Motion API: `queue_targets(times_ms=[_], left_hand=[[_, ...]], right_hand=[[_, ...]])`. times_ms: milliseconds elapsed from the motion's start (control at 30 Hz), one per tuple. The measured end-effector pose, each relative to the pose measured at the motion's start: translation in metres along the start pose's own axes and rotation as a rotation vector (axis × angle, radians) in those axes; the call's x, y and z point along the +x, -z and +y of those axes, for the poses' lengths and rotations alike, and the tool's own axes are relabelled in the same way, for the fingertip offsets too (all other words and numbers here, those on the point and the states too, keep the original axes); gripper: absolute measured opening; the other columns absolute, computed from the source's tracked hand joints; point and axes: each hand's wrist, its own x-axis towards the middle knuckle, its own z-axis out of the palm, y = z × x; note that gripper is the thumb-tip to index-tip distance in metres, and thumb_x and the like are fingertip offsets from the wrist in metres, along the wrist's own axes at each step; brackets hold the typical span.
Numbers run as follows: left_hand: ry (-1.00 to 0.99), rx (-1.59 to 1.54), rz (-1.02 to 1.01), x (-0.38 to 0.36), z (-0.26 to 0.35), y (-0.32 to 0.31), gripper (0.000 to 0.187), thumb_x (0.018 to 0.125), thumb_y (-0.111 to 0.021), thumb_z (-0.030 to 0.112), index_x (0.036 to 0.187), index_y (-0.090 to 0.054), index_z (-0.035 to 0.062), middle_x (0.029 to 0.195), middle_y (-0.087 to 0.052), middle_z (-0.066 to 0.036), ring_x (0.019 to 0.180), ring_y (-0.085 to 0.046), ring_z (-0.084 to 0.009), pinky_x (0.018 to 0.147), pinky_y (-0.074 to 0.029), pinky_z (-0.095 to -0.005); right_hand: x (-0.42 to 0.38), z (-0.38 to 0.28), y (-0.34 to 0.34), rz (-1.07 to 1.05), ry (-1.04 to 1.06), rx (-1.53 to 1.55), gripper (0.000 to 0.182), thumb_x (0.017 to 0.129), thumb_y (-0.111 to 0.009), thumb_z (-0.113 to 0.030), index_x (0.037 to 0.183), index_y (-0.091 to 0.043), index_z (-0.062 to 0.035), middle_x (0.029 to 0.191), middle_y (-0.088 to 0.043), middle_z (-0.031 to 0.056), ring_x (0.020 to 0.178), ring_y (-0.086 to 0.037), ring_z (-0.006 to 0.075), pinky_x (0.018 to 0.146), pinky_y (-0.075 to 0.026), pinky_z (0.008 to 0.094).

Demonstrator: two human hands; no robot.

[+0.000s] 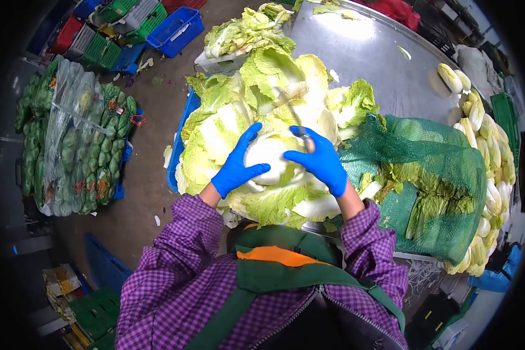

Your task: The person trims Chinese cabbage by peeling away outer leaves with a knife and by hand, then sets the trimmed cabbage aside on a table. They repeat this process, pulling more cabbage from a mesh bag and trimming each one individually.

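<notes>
Purple sleeves (175,274) and a green apron (274,265) sit closest, just below the hands. Far to the left of the hands, bags of greens (76,134) are piled on the floor. Above them are coloured crates (175,29).

Next comes the left hand (236,166) in a blue glove. It is spread open, with its fingers and thumb pressed on the left side of a pale cabbage (268,157). The cabbage sits right between both hands, on a heap of loose leaves (239,111). The heap lies on a blue crate (184,125) and on the near edge of the table (379,64).

On the other side, the right hand (321,163), also in a blue glove, rests on the right side of the cabbage. It is curled around a knife (294,119). The blade points up and away, above the cabbage.

Just right of the right hand lies a green net bag (431,175) with more cabbages inside. Past it, far to the right, trimmed cabbages (490,157) are lined up in a long row.
</notes>
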Motion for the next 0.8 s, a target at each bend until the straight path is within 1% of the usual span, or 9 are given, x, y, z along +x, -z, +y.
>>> queue_targets(times_ms=[33, 67, 300, 400, 467, 567, 600, 667, 800], left_hand=[[0.001, -0.014, 0.015, 0.000, 0.000, -0.005, 0.093, 0.074, -0.078, 0.027, 0.146, -0.023, 0.0044, 0.148, -0.031, -0.014, 0.135, -0.031, -0.0266, 0.112, -0.024, -0.0382], [0.003, -0.027, 0.030, -0.001, 0.001, -0.009, 0.095, 0.074, -0.078, 0.026, 0.147, -0.022, 0.0042, 0.148, -0.030, -0.014, 0.135, -0.031, -0.0267, 0.112, -0.025, -0.0382], [0.062, -0.166, 0.083, 0.010, 0.004, 0.002, 0.097, 0.075, -0.078, 0.023, 0.148, -0.017, 0.0037, 0.145, -0.033, -0.016, 0.133, -0.034, -0.0265, 0.110, -0.028, -0.0364], [0.057, -0.155, 0.102, 0.012, 0.011, -0.001, 0.090, 0.077, -0.077, 0.023, 0.146, -0.023, 0.0033, 0.140, -0.039, -0.015, 0.129, -0.039, -0.0249, 0.108, -0.032, -0.0356], [0.045, -0.155, 0.132, 0.015, 0.012, -0.002, 0.082, 0.079, -0.075, 0.022, 0.144, -0.029, 0.0030, 0.136, -0.044, -0.014, 0.126, -0.043, -0.0236, 0.106, -0.035, -0.0348], [0.101, -0.402, 0.334, 0.024, 0.018, -0.005, 0.042, 0.088, -0.064, 0.019, 0.125, -0.054, 0.0007, 0.115, -0.061, -0.009, 0.105, -0.056, -0.0166, 0.094, -0.045, -0.0294], [0.104, -0.407, 0.337, 0.025, 0.015, -0.002, 0.042, 0.088, -0.064, 0.019, 0.125, -0.054, 0.0007, 0.115, -0.061, -0.009, 0.105, -0.056, -0.0166, 0.094, -0.045, -0.0294], [0.217, -0.303, 0.352, 0.026, 0.003, 0.006, 0.037, 0.088, -0.065, 0.020, 0.119, -0.059, -0.0004, 0.108, -0.064, -0.007, 0.099, -0.058, -0.0154, 0.090, -0.046, -0.0287], [0.215, -0.083, 0.672, 0.028, -0.066, 0.064, 0.038, 0.085, -0.068, 0.020, 0.115, -0.060, -0.0023, 0.108, -0.065, -0.010, 0.098, -0.060, -0.0190, 0.090, -0.046, -0.0315]], right_hand=[[0.010, -0.010, -0.005, -0.151, -0.159, 0.045, 0.056, 0.071, -0.079, -0.036, 0.116, -0.062, -0.0054, 0.102, -0.069, 0.0128, 0.093, -0.065, 0.0236, 0.085, -0.049, 0.0344], [0.025, -0.006, -0.011, -0.285, -0.321, 0.103, 0.051, 0.071, -0.080, -0.036, 0.110, -0.066, -0.0064, 0.099, -0.068, 0.0134, 0.089, -0.066, 0.0239, 0.082, -0.050, 0.0339], [0.072, 0.004, -0.027, -0.233, -0.266, 0.029, 0.047, 0.072, -0.076, -0.046, 0.093, -0.070, -0.0047, 0.078, -0.068, 0.0133, 0.069, -0.065, 0.0235, 0.067, -0.051, 0.0346], [0.083, -0.004, -0.021, -0.320, -0.484, -0.002, 0.049, 0.072, -0.075, -0.050, 0.089, -0.070, -0.0041, 0.077, -0.067, 0.0138, 0.068, -0.065, 0.0239, 0.067, -0.050, 0.0348], [0.079, 0.000, -0.023, -0.243, -0.457, -0.036, 0.051, 0.072, -0.075, -0.051, 0.091, -0.069, -0.0039, 0.080, -0.068, 0.0135, 0.071, -0.065, 0.0240, 0.068, -0.050, 0.0356], [0.048, -0.017, -0.024, -0.179, -0.413, 0.069, 0.059, 0.072, -0.075, -0.051, 0.104, -0.066, -0.0021, 0.091, -0.069, 0.0153, 0.081, -0.066, 0.0251, 0.075, -0.050, 0.0349], [0.032, 0.001, -0.037, -0.121, -0.293, 0.051, 0.070, 0.071, -0.076, -0.050, 0.116, -0.059, 0.0005, 0.102, -0.067, 0.0167, 0.091, -0.065, 0.0254, 0.082, -0.049, 0.0333], [0.023, -0.004, -0.033, -0.157, -0.389, 0.184, 0.073, 0.071, -0.078, -0.047, 0.121, -0.057, 0.0024, 0.109, -0.065, 0.0171, 0.098, -0.063, 0.0240, 0.089, -0.047, 0.0317], [0.018, -0.007, -0.027, -0.121, -0.360, 0.206, 0.072, 0.071, -0.079, -0.045, 0.121, -0.057, 0.0017, 0.098, -0.068, 0.0125, 0.085, -0.064, 0.0200, 0.078, -0.050, 0.0319]])
